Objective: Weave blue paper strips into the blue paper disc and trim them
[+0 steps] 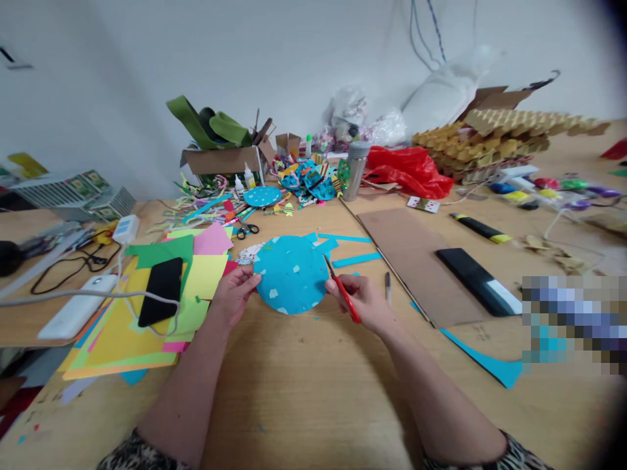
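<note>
A round blue paper disc (292, 284) with small pale patches is held up over the middle of the table. My left hand (236, 288) pinches its left edge between thumb and fingers. At the disc's right edge my right hand (360, 297) is closed around red-handled scissors (349, 299), their blades pointing up and away. The right thumb is close to the paper; whether it touches I cannot tell. Blue paper strips (355, 259) lie just behind the disc, beside a pile of small white paper bits (249, 254).
Coloured paper sheets (208, 277) with a black phone (160, 290) lie at left. Black scissors (247, 230), a marker (388, 287), brown cardboard (406, 261) and a dark box (475, 279) are on the table. Behind stand a steel flask (355, 171) and a carton (223, 163).
</note>
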Action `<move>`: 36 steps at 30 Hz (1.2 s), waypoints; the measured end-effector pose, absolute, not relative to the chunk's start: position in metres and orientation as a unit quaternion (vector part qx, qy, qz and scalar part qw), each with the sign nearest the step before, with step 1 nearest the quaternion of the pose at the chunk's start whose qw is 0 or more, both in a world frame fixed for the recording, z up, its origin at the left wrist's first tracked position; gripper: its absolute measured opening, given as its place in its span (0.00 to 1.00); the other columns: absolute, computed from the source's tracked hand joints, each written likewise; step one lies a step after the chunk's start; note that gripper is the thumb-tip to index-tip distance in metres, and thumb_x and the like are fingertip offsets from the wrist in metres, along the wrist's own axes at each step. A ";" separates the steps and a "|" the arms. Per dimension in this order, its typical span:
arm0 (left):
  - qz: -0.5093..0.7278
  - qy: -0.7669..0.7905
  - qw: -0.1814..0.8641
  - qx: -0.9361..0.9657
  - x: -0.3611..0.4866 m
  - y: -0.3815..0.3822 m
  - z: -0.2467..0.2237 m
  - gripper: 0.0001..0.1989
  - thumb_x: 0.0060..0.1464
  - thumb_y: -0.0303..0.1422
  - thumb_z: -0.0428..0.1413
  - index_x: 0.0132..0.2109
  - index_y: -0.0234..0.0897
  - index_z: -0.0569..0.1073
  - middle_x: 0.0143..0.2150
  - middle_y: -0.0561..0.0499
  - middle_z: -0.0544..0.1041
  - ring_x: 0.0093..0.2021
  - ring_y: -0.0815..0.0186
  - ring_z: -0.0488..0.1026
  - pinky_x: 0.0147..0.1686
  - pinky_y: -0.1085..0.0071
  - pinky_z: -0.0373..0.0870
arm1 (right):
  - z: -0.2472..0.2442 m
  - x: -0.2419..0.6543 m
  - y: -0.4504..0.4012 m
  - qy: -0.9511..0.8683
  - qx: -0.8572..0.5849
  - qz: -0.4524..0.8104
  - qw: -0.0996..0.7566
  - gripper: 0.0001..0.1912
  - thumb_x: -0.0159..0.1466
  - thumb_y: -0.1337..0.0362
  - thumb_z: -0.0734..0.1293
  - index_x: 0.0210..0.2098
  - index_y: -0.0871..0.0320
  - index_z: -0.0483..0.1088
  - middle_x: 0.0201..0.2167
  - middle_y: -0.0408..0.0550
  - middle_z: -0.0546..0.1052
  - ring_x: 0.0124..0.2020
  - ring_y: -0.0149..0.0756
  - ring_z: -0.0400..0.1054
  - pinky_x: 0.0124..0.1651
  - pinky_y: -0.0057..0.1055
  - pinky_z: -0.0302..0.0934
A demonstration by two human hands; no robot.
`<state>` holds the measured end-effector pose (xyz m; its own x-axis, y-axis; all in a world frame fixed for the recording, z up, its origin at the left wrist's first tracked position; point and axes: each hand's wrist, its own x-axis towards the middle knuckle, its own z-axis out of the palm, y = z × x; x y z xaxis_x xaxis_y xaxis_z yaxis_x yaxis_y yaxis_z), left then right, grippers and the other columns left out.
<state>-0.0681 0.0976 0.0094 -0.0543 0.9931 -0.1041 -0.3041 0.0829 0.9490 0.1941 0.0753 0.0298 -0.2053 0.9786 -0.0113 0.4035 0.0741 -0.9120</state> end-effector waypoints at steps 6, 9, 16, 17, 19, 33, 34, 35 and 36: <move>0.557 0.463 0.574 0.383 -0.069 0.098 0.009 0.16 0.33 0.34 0.70 0.30 0.33 0.74 0.26 0.55 0.74 0.26 0.73 0.68 0.27 0.77 0.66 | 0.032 0.195 0.075 -0.659 -0.524 0.427 0.329 0.28 0.57 0.38 0.61 0.19 0.57 0.59 0.14 0.39 0.60 0.17 0.27 0.52 0.21 0.27 0.42; 0.561 0.465 0.571 0.377 -0.069 0.099 0.008 0.16 0.32 0.34 0.70 0.30 0.34 0.75 0.26 0.55 0.74 0.26 0.74 0.68 0.28 0.77 0.66 | 0.032 0.196 0.075 -0.661 -0.520 0.429 0.329 0.28 0.57 0.38 0.61 0.19 0.57 0.59 0.15 0.39 0.60 0.17 0.26 0.52 0.21 0.27 0.42; 0.564 0.470 0.569 0.370 -0.069 0.099 0.008 0.17 0.31 0.34 0.70 0.30 0.33 0.75 0.26 0.54 0.75 0.27 0.73 0.69 0.28 0.76 0.67 | 0.029 0.198 0.077 -0.669 -0.517 0.425 0.322 0.28 0.58 0.39 0.61 0.19 0.58 0.59 0.16 0.39 0.60 0.18 0.26 0.52 0.22 0.27 0.42; 0.563 0.469 0.570 0.372 -0.069 0.099 0.008 0.17 0.32 0.34 0.70 0.30 0.33 0.75 0.26 0.54 0.75 0.27 0.73 0.69 0.28 0.76 0.67 | 0.029 0.198 0.077 -0.668 -0.519 0.427 0.319 0.28 0.58 0.39 0.61 0.19 0.58 0.59 0.16 0.39 0.60 0.18 0.26 0.52 0.22 0.27 0.41; 0.558 0.466 0.573 0.378 -0.069 0.099 0.007 0.16 0.33 0.35 0.70 0.30 0.33 0.75 0.26 0.54 0.74 0.26 0.73 0.69 0.28 0.77 0.66 | 0.030 0.197 0.076 -0.665 -0.523 0.430 0.316 0.28 0.58 0.39 0.61 0.19 0.57 0.59 0.16 0.39 0.60 0.18 0.26 0.51 0.22 0.27 0.41; 0.557 0.466 0.574 0.379 -0.070 0.099 0.007 0.15 0.34 0.34 0.69 0.31 0.34 0.75 0.27 0.55 0.74 0.26 0.74 0.68 0.27 0.77 0.65 | 0.035 0.197 0.076 -0.653 -0.530 0.433 0.324 0.28 0.58 0.39 0.60 0.20 0.57 0.58 0.18 0.40 0.61 0.21 0.28 0.53 0.24 0.28 0.43; 0.558 0.465 0.573 0.379 -0.070 0.099 0.007 0.15 0.35 0.34 0.69 0.30 0.34 0.76 0.27 0.55 0.74 0.26 0.74 0.68 0.27 0.77 0.65 | 0.034 0.197 0.076 -0.654 -0.531 0.433 0.321 0.28 0.58 0.39 0.60 0.20 0.57 0.58 0.18 0.40 0.61 0.21 0.28 0.53 0.24 0.29 0.43; 0.559 0.464 0.573 0.379 -0.070 0.099 0.006 0.15 0.35 0.35 0.69 0.31 0.34 0.76 0.26 0.55 0.74 0.26 0.74 0.68 0.27 0.77 0.65 | 0.034 0.197 0.076 -0.654 -0.533 0.433 0.317 0.28 0.59 0.39 0.59 0.20 0.57 0.58 0.18 0.40 0.61 0.21 0.28 0.53 0.24 0.29 0.43; 0.558 0.464 0.574 0.379 -0.070 0.099 0.006 0.15 0.35 0.35 0.69 0.31 0.34 0.76 0.27 0.55 0.74 0.26 0.73 0.68 0.27 0.77 0.66 | 0.034 0.197 0.076 -0.654 -0.534 0.434 0.314 0.28 0.59 0.38 0.59 0.20 0.57 0.58 0.18 0.40 0.61 0.21 0.28 0.53 0.24 0.29 0.43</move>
<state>-0.0698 0.0988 0.0061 -0.0530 0.9927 -0.1086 -0.2893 0.0888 0.9531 0.1965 0.0764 0.0341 -0.2321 0.9713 -0.0524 0.4269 0.0533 -0.9027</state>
